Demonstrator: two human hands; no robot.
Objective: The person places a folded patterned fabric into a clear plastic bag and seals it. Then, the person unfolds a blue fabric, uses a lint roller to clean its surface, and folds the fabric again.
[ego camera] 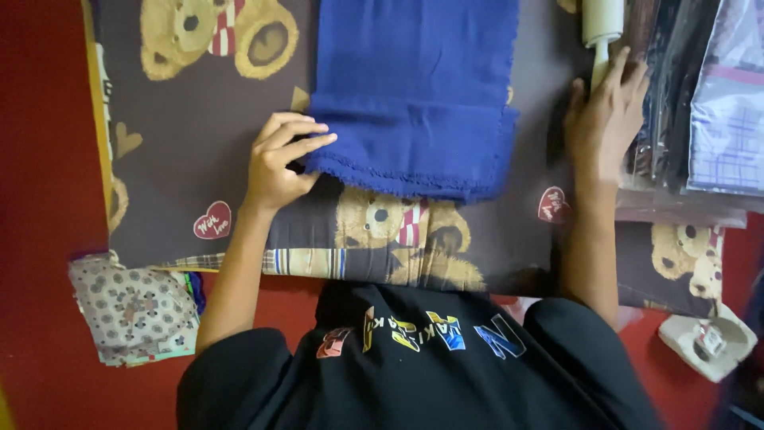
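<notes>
- The left hand (280, 163) is resting on the lower left corner of a folded blue cloth (414, 95); its fingers are lying close together and slightly curled, with the fingertips pressing on the cloth's edge, and the thumb is tucking against that corner.
- The blue cloth is lying flat on a dark brown teddy-bear-print blanket (199, 119), roughly in the middle of the view, with its folded lower edge facing the person and a rough fringe showing along it.
- The right hand (606, 119) is reaching to the right of the cloth, well apart from it, and its fingers are closing loosely around the white handle of a lint roller (602, 24); the roller's head is pointing away from the person at the top edge of the view.
- A stack of clear-wrapped folded fabrics (700, 103) is sitting just beside the right hand, on its far side from the cloth.
- A small patterned grey cloth bundle (131, 306) is lying on the red floor (40, 159) near the left elbow.
- The person's black printed shirt (414, 358) is filling the bottom of the view.
</notes>
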